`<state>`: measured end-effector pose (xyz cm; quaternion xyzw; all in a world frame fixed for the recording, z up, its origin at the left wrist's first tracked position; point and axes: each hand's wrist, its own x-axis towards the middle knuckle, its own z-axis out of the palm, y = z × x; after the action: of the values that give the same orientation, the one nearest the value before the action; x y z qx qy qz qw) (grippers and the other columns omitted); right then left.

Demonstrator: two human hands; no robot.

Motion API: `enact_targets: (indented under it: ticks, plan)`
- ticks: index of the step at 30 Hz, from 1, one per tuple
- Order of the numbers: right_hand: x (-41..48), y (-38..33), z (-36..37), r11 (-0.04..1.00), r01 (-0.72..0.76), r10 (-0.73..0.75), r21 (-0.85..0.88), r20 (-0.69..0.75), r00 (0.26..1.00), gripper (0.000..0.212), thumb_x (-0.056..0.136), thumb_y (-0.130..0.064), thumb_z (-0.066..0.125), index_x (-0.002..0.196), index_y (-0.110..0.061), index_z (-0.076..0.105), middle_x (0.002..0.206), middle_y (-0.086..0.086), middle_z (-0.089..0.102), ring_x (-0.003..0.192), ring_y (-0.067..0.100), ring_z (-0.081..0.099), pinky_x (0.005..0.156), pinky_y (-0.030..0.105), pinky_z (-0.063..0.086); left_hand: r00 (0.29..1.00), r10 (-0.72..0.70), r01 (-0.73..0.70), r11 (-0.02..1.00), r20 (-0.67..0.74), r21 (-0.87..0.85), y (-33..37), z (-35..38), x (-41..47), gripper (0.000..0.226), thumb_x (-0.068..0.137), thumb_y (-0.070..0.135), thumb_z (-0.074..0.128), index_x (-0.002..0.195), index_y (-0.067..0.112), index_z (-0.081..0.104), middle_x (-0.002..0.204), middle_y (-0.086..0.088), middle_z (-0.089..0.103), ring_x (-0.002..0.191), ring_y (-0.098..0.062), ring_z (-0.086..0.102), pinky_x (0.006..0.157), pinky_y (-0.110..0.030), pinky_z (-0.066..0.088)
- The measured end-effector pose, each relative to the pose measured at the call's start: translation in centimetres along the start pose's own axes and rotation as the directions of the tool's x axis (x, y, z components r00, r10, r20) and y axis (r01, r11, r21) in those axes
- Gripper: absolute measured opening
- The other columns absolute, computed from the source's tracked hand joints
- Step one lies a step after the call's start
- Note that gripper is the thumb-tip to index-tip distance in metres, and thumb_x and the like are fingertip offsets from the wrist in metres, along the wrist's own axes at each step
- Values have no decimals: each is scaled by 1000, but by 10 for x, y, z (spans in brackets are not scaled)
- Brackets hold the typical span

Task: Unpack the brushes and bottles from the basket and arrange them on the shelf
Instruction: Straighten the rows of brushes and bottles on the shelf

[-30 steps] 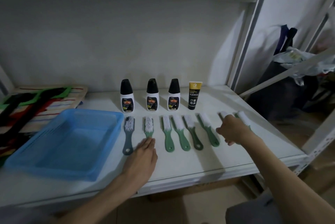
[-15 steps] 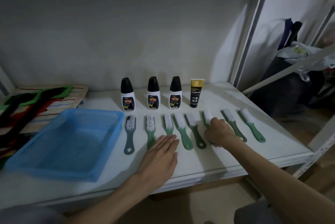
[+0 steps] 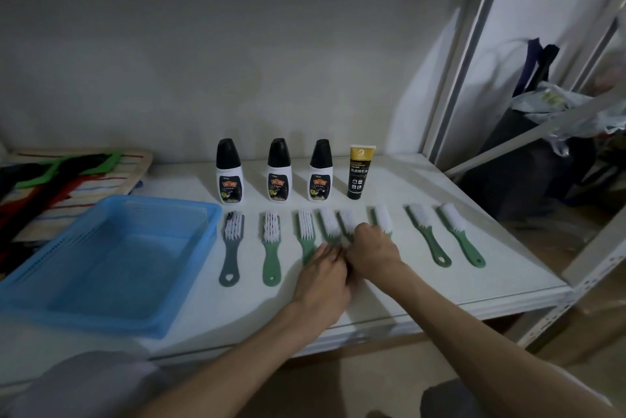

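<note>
Several white-bristled brushes lie in a row on the white shelf [image 3: 474, 285]: a grey brush [image 3: 230, 248] at the left, the rest green, ending in the far right brush [image 3: 461, 238]. Behind them stand three black-capped white bottles [image 3: 279, 171] and a black and gold tube [image 3: 359, 172]. The blue basket [image 3: 40, 295] sits at the left with nothing visible in it. My left hand [image 3: 323, 273] lies palm down over the handles of the third and fourth brushes. My right hand [image 3: 372, 248] is curled on the handle of a green brush [image 3: 347, 221] mid-row. The two hands touch.
A striped board with black and green straps [image 3: 67, 173] lies at the back left. White shelf uprights [image 3: 454, 85] stand at the right, and beyond them a dark bag with clutter [image 3: 528, 160] sits on the floor. The shelf's front edge [image 3: 423, 319] runs below my forearms.
My right hand has moved left along the row from the far right brushes to the middle. My left hand has slid right from the second brush until the two hands meet.
</note>
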<state>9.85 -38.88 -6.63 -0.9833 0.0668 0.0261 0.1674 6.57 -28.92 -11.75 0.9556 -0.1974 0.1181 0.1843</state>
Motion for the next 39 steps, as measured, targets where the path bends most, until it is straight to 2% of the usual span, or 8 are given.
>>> enact_targets:
  ticks: [4,8,14,21,27,29,33,39]
  plan:
    - [1,2,-1,1000,-13,14,21,-34,999,29,88,-12,50,113,1,59,120,19,60,113,37,59,86,36,48,1000,-3,2,999,-9,-36,-1,4,2,46,94,23,44,137,8,51,143,-7,51,136,-16,40,118,-22,6]
    - [3,4,1,998,-34,37,46,-57,998,28,88,-12,52,111,1,60,118,19,61,109,38,60,84,37,50,1000,-18,19,997,8,-68,-2,4,1,61,85,30,24,133,8,53,138,-7,54,132,-17,43,118,-23,12]
    - [5,6,-2,998,-50,52,48,-53,997,28,87,-7,51,112,2,60,119,20,59,109,39,60,85,38,50,1000,-5,5,1000,6,-28,-5,7,2,46,98,28,38,138,8,49,144,-7,49,136,-15,39,119,-24,10]
    - [30,38,-33,985,-161,169,57,-179,969,22,87,-7,52,107,1,57,116,22,58,104,39,58,80,39,47,999,26,-26,1000,-20,9,-4,-12,-7,59,102,40,30,149,4,30,157,-9,29,145,-16,23,116,-22,-1]
    - [33,83,-30,942,-314,307,-119,-68,949,51,87,-16,53,137,-7,45,135,26,45,124,41,44,100,46,42,998,61,-61,998,1,12,-2,-27,-17,59,103,39,27,152,6,24,159,-6,21,147,-12,15,114,-20,-8]
    - [34,87,-31,940,-329,323,-90,-67,944,45,90,-16,51,133,-2,47,135,27,45,125,41,44,102,45,40,998,62,-62,998,6,15,-1,-30,-19,59,103,39,27,152,7,23,160,-5,20,148,-12,14,113,-20,-10]
    - [32,84,-32,954,-299,298,-21,-52,953,35,90,-12,52,123,1,51,123,22,55,114,37,53,82,35,42,998,68,-68,998,18,11,-1,-32,-22,58,104,39,26,152,8,22,160,-4,19,148,-11,13,113,-20,-10]
    - [34,69,-29,977,-195,202,86,-90,975,34,85,-27,59,109,-4,52,106,15,59,98,32,60,82,40,54,997,72,-72,997,12,0,-3,-33,-24,57,103,38,27,152,8,24,159,-4,22,147,-12,15,114,-20,-8]
